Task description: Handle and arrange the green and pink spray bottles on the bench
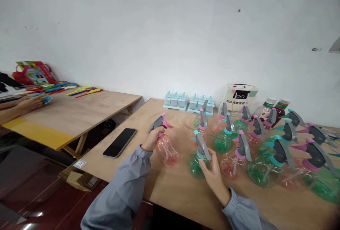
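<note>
A pink spray bottle (168, 152) with a grey and pink trigger head is in my left hand (154, 138), whose fingers wrap round its neck. Its base is over the wooden table (172, 187). My right hand (212, 171) holds a green spray bottle (196, 164) by its upper body, thumb in front, just under the turquoise collar. Beside my right hand stands another pink spray bottle (230, 164). Several more green and pink spray bottles (265, 170) stand close together on the right side of the table.
A black phone (120, 143) lies left of my left hand. Pale blue popsicle moulds (175, 102), a paper bag (236, 101) and lidded jars (265, 108) stand along the wall. At another table (106, 106) on the left, a person's hands (25, 104) hold something blue.
</note>
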Action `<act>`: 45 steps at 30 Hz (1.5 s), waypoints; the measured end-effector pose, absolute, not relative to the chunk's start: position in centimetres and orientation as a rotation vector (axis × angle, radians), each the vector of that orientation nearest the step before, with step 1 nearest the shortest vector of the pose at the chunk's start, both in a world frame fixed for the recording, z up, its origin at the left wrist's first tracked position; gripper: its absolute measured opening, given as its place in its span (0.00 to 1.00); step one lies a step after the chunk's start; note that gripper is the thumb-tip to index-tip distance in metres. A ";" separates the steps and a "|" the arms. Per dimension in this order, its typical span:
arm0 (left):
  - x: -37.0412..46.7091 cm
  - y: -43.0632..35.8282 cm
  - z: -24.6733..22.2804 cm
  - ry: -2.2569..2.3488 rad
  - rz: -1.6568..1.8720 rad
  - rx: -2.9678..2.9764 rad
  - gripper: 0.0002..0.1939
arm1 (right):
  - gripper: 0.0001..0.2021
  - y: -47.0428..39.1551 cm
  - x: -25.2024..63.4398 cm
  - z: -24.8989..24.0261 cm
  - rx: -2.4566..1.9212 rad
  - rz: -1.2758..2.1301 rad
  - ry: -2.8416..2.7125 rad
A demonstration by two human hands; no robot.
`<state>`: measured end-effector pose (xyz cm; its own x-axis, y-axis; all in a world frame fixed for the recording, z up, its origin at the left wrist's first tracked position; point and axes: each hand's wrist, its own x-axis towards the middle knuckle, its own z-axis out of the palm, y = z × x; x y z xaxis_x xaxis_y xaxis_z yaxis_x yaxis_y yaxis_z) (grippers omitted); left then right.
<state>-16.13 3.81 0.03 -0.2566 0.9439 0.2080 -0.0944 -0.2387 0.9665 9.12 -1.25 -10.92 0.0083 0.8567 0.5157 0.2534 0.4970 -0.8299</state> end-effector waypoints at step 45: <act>-22.2 18.2 -2.7 2.201 1.284 1.269 0.33 | 0.35 -2.2 10.5 -12.8 -0.989 0.928 -1.621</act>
<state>-22.22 18.20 -2.72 -0.5683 0.8053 0.1688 0.5433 0.2132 0.8120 10.53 -2.19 -12.82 -0.1843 0.9203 0.3452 0.1680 0.3756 -0.9114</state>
